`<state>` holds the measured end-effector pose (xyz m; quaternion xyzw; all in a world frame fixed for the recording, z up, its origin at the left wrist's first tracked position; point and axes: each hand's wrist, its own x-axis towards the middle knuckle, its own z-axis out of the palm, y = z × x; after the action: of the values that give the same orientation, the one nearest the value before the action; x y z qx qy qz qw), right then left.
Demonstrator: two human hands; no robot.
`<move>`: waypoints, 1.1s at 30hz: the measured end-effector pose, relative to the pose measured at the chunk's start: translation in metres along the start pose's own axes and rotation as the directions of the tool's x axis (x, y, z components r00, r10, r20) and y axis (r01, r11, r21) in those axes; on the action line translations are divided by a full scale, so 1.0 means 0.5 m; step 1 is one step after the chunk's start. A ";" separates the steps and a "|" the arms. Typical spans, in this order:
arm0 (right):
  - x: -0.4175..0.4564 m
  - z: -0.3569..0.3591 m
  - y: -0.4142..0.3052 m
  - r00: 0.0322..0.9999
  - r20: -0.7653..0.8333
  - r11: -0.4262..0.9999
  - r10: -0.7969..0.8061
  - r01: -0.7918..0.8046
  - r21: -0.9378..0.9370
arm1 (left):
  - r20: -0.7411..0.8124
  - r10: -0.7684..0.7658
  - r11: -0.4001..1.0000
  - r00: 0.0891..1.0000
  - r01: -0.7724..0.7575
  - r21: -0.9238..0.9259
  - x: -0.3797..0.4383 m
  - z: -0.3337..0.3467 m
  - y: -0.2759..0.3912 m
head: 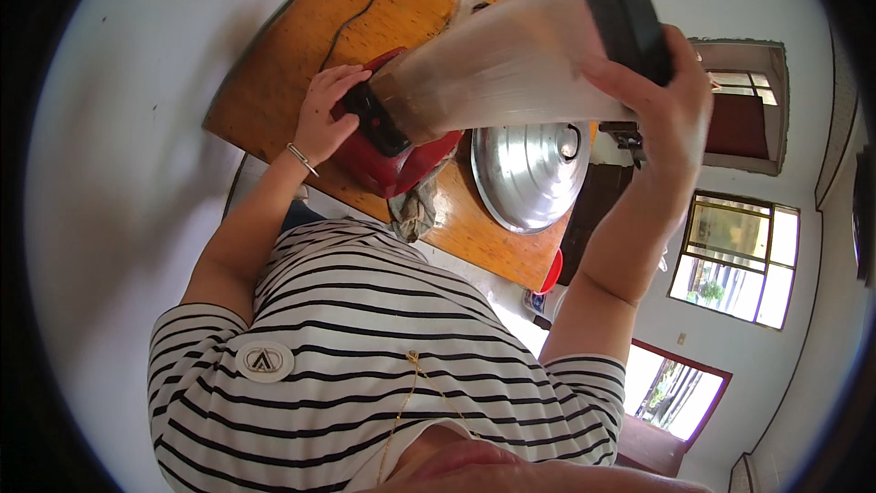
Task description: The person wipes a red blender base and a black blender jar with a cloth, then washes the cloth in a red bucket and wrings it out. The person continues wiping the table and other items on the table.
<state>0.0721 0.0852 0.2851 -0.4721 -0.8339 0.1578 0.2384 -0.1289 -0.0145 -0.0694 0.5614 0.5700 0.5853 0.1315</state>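
Observation:
A clear, cloudy blender jar (493,68) with a black lid (626,20) stands on a red blender base (390,171) on the wooden table. My right hand (664,96) grips the jar's lid end, thumb on the near side and fingers behind the lid. My left hand (328,109) rests at the black collar at the bottom of the jar, beside the base, with its fingertips on the collar's edge. A grey cloth (415,212) lies partly against the base at the table's edge.
A domed metal lid (530,174) with a ring handle sits on the wooden table (472,239). A black power cord (369,3) runs across the far part. A red container (553,270) shows past the table's edge. White walls and windows lie beyond.

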 end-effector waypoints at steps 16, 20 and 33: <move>-0.071 0.104 -0.132 0.950 0.062 0.836 -0.307 0.300 -0.459 | -0.037 -0.269 0.896 0.963 0.236 -0.377 -0.031 0.034 0.034; -0.074 0.120 -0.109 0.957 0.079 0.812 -0.278 0.279 -0.512 | -0.057 -0.260 0.942 0.964 0.240 -0.237 -0.028 0.028 0.039; -0.104 0.190 -0.023 0.788 -0.232 0.791 -0.570 0.451 -0.412 | -0.087 -0.196 0.974 0.977 0.184 -0.130 -0.040 0.032 0.041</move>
<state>0.0347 0.0307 0.1983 -0.2782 -0.8903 -0.1432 0.3309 -0.0993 -0.0285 -0.0673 0.4654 0.5906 0.6306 0.1921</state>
